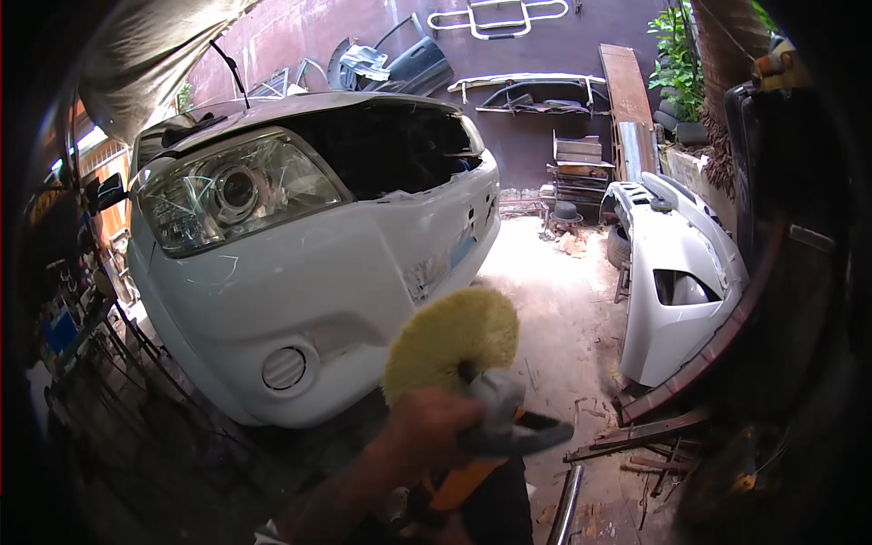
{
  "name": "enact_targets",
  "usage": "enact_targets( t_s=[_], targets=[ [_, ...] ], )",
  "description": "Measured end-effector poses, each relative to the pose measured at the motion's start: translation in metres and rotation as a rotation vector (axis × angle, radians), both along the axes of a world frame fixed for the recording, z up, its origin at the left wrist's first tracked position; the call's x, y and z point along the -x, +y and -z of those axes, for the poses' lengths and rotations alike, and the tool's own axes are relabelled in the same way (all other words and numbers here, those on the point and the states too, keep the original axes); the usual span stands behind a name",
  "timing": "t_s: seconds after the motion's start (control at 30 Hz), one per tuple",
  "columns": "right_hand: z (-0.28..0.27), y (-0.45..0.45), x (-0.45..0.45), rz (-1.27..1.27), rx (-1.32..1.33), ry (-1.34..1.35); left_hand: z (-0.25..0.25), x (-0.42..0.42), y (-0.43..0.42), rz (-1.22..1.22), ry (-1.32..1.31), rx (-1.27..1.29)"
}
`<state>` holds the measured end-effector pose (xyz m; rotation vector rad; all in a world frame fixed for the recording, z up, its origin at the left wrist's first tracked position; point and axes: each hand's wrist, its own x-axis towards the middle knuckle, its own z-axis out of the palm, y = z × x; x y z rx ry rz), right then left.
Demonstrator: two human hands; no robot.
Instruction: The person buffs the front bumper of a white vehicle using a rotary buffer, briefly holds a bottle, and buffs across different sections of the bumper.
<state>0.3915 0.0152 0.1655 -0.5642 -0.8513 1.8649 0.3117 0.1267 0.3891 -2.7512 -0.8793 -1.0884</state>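
A polishing machine (500,406) with a grey head and an orange body is held low in the middle of the view. Its round yellow fluffy pad (454,341) faces up, in front of the lower front of a white vehicle (354,272). Around the grey head, just below the pad, my left hand (431,427) is closed. Lower down, by the orange body, my right hand (440,527) shows only in part and in shadow; its fingers cannot be made out. The vehicle's headlight (238,191) is at the upper left.
A white bumper (672,272) stands at the right. Metal strips (654,436) and a shiny tube (568,504) lie on the floor at the lower right. A stack of parts (581,173) is by the back wall. Cables hang at the left.
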Motion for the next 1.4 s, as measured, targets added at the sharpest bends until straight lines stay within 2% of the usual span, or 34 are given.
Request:
enact_targets(
  t_s=[0.03, 0.1, 0.17, 0.23, 0.3, 0.37, 0.4, 0.43, 0.5, 0.53, 0.63, 0.8, 0.83, 0.87, 0.97, 1.1, 1.23, 1.3, 1.37, 1.4],
  targets=[
    [0.001, 0.01, -0.001, 0.004, -0.006, -0.009, -0.004, -0.007, 0.016, -0.042, -0.02, -0.011],
    [0.013, 0.045, -0.003, 0.398, -0.036, -0.326, -0.02, -0.021, 0.045, -0.071, -0.179, -0.019],
    [0.01, 0.1, -0.027, 0.447, -0.118, -0.283, -0.038, -0.03, 0.067, -0.189, -0.163, 0.018],
    [0.029, 0.176, -0.06, 0.444, -0.209, -0.654, -0.044, -0.039, 0.091, -0.177, -0.16, -0.003],
    [0.017, 0.215, -0.088, 0.39, -0.304, -0.614, -0.048, -0.041, 0.107, -0.165, -0.155, -0.042],
    [0.009, 0.24, -0.102, 0.322, -0.226, -0.674, -0.046, -0.039, 0.116, -0.078, -0.226, 0.013],
    [0.007, 0.251, -0.107, 0.254, -0.235, -0.717, -0.037, -0.035, 0.127, -0.108, -0.185, 0.001],
    [0.014, 0.262, -0.107, 0.259, -0.245, -0.715, -0.03, -0.032, 0.131, -0.105, -0.185, -0.01],
    [0.03, 0.279, -0.104, 0.231, -0.426, -0.64, -0.015, -0.026, 0.135, -0.175, -0.207, -0.051],
    [0.032, 0.284, -0.104, 0.167, -0.391, -0.64, -0.011, -0.022, 0.135, -0.193, -0.213, -0.101],
    [0.045, 0.304, -0.095, 0.185, -0.469, -0.785, 0.001, -0.013, 0.149, -0.234, -0.216, -0.136],
    [0.052, 0.326, -0.094, 0.186, -0.439, -0.751, 0.0, -0.02, 0.191, -0.278, -0.281, -0.12],
    [0.056, 0.331, -0.094, 0.209, -0.417, -0.714, 0.0, -0.028, 0.198, -0.284, -0.262, -0.115],
    [0.044, 0.331, -0.098, 0.138, -0.254, -0.716, -0.005, -0.034, 0.213, -0.314, -0.199, -0.052],
    [0.045, 0.34, -0.111, 0.076, -0.193, -0.526, -0.013, -0.059, 0.24, -0.323, -0.097, 0.086],
    [0.04, 0.344, -0.123, 0.034, -0.203, -0.487, -0.011, -0.062, 0.233, -0.371, -0.097, 0.11],
    [0.031, 0.33, -0.124, -0.085, -0.342, -0.588, -0.005, -0.04, 0.179, -0.409, -0.032, 0.082],
    [0.021, 0.321, -0.124, -0.116, -0.422, -0.604, 0.001, -0.035, 0.159, -0.43, -0.189, -0.018],
    [0.015, 0.309, -0.116, -0.131, -0.541, -0.51, -0.007, -0.035, 0.149, -0.421, -0.19, -0.044],
    [0.01, 0.304, -0.114, -0.069, -0.546, -0.586, -0.009, -0.035, 0.148, -0.425, -0.207, -0.067]
  ],
)
